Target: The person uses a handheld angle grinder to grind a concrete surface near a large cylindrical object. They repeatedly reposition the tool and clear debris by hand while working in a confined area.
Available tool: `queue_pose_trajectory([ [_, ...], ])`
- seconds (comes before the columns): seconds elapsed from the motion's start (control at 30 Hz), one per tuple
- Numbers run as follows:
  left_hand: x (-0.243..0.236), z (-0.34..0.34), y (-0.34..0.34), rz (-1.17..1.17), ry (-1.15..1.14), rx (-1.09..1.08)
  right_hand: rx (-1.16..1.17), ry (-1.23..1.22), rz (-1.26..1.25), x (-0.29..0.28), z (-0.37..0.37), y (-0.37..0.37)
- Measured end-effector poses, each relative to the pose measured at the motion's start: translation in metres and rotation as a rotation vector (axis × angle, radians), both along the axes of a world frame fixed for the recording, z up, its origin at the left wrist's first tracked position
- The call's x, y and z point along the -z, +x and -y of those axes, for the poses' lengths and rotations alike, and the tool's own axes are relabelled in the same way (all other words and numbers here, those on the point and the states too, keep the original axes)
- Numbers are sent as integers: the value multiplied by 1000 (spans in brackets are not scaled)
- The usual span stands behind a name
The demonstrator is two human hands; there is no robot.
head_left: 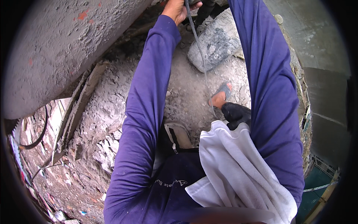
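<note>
At the top edge of the view my left hand (177,10) is curled around something dark grey, mostly cut off by the frame. A grey cord (200,50) runs down past its fingers toward the ground near my foot (217,100), which wears a grey sandal. My right arm, in a purple sleeve (274,89), reaches up and out of the top of the view, so the right hand is hidden. A white towel (238,164) hangs down in front of my chest, over my lower body.
A large rough grey rounded mass (71,44) spans the upper left. Below it lean wooden boards (76,108). A dusty whitish bulky object (216,41) lies ahead on broken rubble (112,93). A smooth grey surface (324,97) lies right of the rubble's edge.
</note>
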State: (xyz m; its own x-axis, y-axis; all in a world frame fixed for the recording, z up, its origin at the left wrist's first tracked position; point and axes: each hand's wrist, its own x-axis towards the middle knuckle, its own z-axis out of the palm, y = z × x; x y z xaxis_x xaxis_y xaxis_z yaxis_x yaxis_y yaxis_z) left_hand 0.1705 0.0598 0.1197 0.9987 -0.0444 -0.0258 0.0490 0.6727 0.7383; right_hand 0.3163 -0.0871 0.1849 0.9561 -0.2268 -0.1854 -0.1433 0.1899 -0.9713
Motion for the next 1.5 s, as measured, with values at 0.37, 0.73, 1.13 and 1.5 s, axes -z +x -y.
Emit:
queue_pose_trajectory([
  [0.37, 1, 12, 19, -81, 26, 22, 18, 23, -5, 11, -1, 18],
  [0.73, 30, 19, 3, -108, 24, -72, 29, 11, -13, 20, -8, 22],
  [1.13, 56, 7, -48, -43, 60, -71, 123, 17, -20, 27, -13, 10],
  [1.5, 80, -9, -12, -125, 41, 115, 31, -199, 56, 32, -12, 15],
])
